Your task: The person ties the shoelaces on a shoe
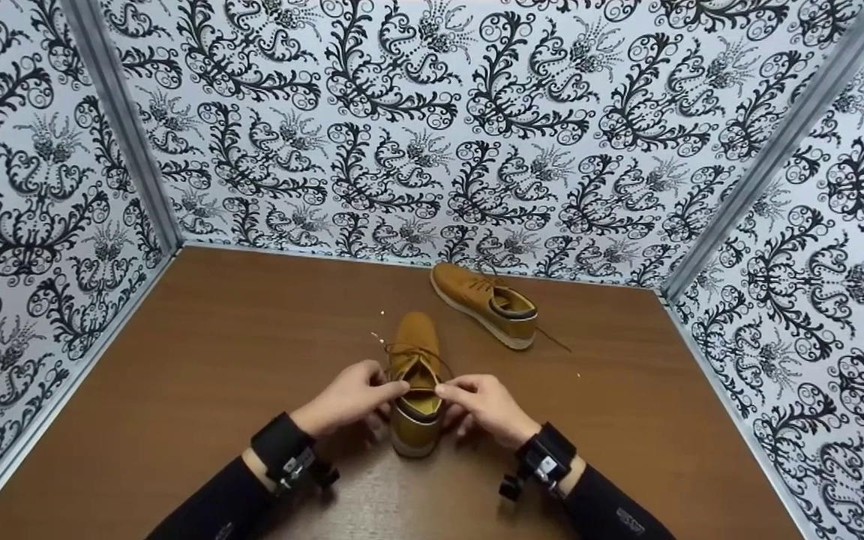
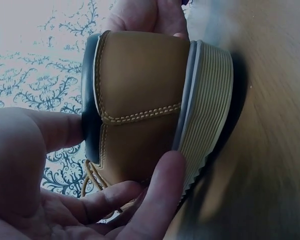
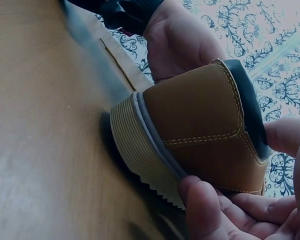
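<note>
Tan lace-up shoe (image 2: 145,95): off the table's (image 1: 274,322) back edge; likely light, soft-sided, stiff-soled.
Left hand (image 1: 353,397), right hand (image 1: 488,409): both gripping its sides.
Heel (image 1: 415,433): probably the firmest hold.

I face black-scrolled white walls (image 1: 402,150) across the top and both sides, grey posts (image 1: 129,127) upper left and upper right, a brown counter (image 1: 252,322) at lower centre.

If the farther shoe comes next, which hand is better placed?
Probably the right hand: it is closer to the farther shoe, while the left hand sits across the nearer shoe.
</note>
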`<state>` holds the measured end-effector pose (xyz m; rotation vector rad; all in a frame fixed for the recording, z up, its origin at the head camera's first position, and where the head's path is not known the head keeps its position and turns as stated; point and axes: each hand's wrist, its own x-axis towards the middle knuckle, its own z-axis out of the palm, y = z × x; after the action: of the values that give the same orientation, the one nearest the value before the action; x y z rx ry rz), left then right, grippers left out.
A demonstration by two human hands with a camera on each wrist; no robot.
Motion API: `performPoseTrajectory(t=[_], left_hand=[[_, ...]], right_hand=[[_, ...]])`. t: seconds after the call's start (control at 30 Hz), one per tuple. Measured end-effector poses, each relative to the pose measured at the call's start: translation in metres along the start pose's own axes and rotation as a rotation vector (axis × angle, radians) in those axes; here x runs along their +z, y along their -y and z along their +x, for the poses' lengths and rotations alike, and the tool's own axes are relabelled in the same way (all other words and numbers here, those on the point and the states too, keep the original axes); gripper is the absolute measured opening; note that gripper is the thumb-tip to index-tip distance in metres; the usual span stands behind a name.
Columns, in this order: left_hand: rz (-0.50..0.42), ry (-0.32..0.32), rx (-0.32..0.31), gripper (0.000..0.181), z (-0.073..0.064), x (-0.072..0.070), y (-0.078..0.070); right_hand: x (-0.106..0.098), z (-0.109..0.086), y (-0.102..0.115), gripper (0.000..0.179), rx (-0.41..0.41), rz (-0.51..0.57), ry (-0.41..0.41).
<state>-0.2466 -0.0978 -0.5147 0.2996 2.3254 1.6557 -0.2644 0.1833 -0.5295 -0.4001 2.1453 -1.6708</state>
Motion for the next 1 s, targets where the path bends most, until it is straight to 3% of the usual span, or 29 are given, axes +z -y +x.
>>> performPoseTrajectory(t=[0.37,0.63,1.0], left_hand=[[0.016,0.117,0.006,0.041,-0.004,0.002,-0.002],[0.014,0.224,0.017,0.038,-0.003,0.004,0.000],[0.004,0.332,0.016,0.037,-0.007,0.006,-0.002]], right_hand=[[-0.007,-0.004,0.003,0.030,0.058,0.060,0.118],[-0.017,-0.006,0.003,0.025,0.068,0.045,0.238],[-0.026,-0.009,-0.004,0.019,0.025,-0.005,0.406]])
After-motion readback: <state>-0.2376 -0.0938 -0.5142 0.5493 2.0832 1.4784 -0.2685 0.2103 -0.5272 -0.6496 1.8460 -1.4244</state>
